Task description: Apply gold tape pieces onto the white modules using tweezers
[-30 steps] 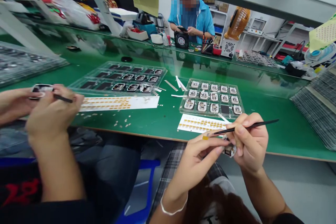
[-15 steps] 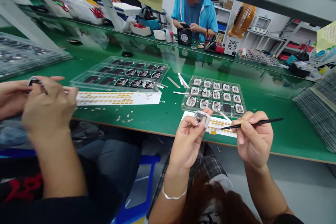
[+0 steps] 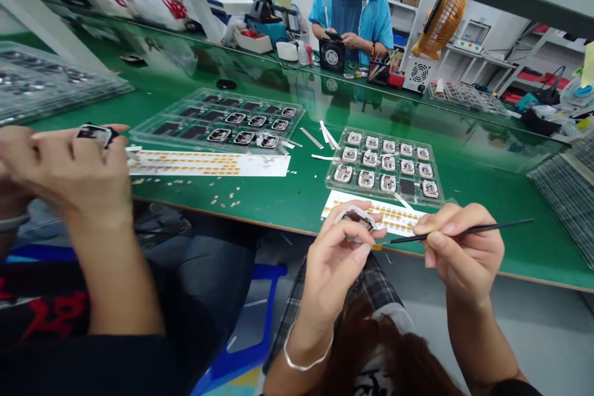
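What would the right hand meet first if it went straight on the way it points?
Probably the left hand, at its thumb tip, just past the slim black tool and small amber tab; depth is unclear.

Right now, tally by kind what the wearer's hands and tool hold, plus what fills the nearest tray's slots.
White-framed parts: 15 (14 in the tray, 1 in the left hand)
Black tool: 1, in the right hand
Yellow tab: 1, at the tool's tip
Total: 17

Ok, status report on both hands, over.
Left fingers gripping white-rimmed part. Right fingers holding black tool, orange tab at its tip. White sheet on bench just beyond.
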Demonstrator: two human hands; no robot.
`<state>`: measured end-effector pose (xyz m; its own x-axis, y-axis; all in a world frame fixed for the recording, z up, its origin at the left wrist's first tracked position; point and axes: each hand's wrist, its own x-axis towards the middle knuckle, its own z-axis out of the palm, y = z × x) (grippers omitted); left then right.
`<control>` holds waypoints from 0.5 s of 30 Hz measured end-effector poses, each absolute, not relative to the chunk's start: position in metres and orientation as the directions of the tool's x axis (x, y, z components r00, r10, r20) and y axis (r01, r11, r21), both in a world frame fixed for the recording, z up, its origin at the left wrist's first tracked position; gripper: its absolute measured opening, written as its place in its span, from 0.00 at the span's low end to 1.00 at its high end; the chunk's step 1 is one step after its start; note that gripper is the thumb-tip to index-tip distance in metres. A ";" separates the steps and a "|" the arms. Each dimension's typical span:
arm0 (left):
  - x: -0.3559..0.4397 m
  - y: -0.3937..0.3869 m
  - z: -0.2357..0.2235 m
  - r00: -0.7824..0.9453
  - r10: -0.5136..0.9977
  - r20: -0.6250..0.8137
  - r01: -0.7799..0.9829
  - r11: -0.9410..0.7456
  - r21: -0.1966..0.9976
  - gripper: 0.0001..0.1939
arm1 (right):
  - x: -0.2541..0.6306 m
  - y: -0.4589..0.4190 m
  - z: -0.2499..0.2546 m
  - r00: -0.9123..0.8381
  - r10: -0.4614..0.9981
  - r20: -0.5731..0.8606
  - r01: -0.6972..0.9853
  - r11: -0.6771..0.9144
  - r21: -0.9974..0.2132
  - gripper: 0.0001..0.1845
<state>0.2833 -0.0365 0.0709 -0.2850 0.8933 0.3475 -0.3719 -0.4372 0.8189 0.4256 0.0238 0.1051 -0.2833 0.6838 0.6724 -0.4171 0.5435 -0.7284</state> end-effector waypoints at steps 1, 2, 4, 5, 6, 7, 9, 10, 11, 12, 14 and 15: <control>0.284 -0.036 0.071 -0.305 0.886 0.350 -0.328 -0.443 0.834 0.06 | 0.426 0.023 0.105 -0.284 0.683 0.673 -0.409 0.548 -0.729 0.12; 0.285 -0.036 0.071 -0.323 0.879 0.352 -0.288 -0.445 0.848 0.06 | 0.426 0.023 0.105 -0.283 0.685 0.671 -0.400 0.552 -0.732 0.12; 0.287 -0.037 0.073 -0.358 0.863 0.356 -0.218 -0.448 0.867 0.06 | 0.426 0.022 0.104 -0.278 0.689 0.670 -0.381 0.561 -0.735 0.12; 0.287 -0.038 0.074 -0.375 0.855 0.359 -0.189 -0.449 0.873 0.06 | 0.427 0.022 0.104 -0.279 0.689 0.669 -0.373 0.564 -0.737 0.12; 0.288 -0.039 0.075 -0.389 0.847 0.362 -0.164 -0.450 0.878 0.06 | 0.427 0.022 0.104 -0.283 0.687 0.669 -0.368 0.567 -0.737 0.12; 0.288 -0.040 0.076 -0.396 0.843 0.365 -0.142 -0.449 0.882 0.06 | 0.428 0.022 0.104 -0.286 0.687 0.668 -0.366 0.566 -0.739 0.12; 0.288 -0.042 0.076 -0.380 0.840 0.387 -0.099 -0.453 0.886 0.06 | 0.429 0.023 0.104 -0.255 0.692 0.675 -0.382 0.569 -0.728 0.11; 0.287 -0.044 0.076 -0.360 0.841 0.404 -0.075 -0.458 0.886 0.06 | 0.430 0.023 0.105 -0.218 0.698 0.683 -0.395 0.576 -0.715 0.10; 0.286 -0.045 0.075 -0.332 0.842 0.424 -0.045 -0.463 0.885 0.06 | 0.431 0.024 0.106 -0.170 0.704 0.690 -0.406 0.588 -0.700 0.10; 0.285 -0.047 0.075 -0.301 0.845 0.443 -0.012 -0.468 0.884 0.06 | 0.432 0.024 0.106 -0.129 0.706 0.696 -0.408 0.602 -0.686 0.09; 0.282 -0.050 0.075 -0.216 0.853 0.476 0.058 -0.475 0.878 0.05 | 0.434 0.024 0.108 -0.110 0.685 0.720 -0.382 0.640 -0.667 0.08; 0.281 -0.052 0.075 -0.164 0.857 0.489 0.081 -0.482 0.872 0.05 | 0.434 0.023 0.108 -0.132 0.667 0.733 -0.353 0.660 -0.663 0.09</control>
